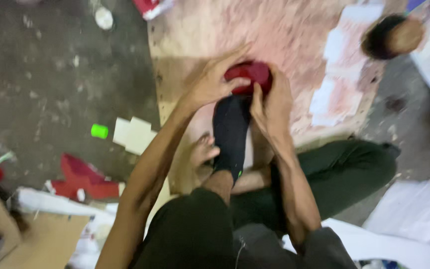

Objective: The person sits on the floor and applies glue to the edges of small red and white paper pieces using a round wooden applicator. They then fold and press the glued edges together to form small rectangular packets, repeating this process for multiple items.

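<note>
I sit on the floor, one foot stretched forward in a black sock point(231, 134). A dark red piece point(249, 73) covers the toes of that foot. My left hand point(210, 82) grips the red piece from the left, thumb across it. Pressed against its right side, my right hand point(272, 104) has fingers wrapped around the toe end. My other foot point(202, 149) is bare and tucked beside the sock. The frame is blurred.
A pink-stained board point(274, 35) lies under the foot. White papers point(337, 84) sit at its right. A green cap point(99, 131), white card pieces point(134, 134) and red scraps point(83, 179) lie on the grey floor. Another person's head point(393, 36) shows top right. Cardboard point(46, 239) lies bottom left.
</note>
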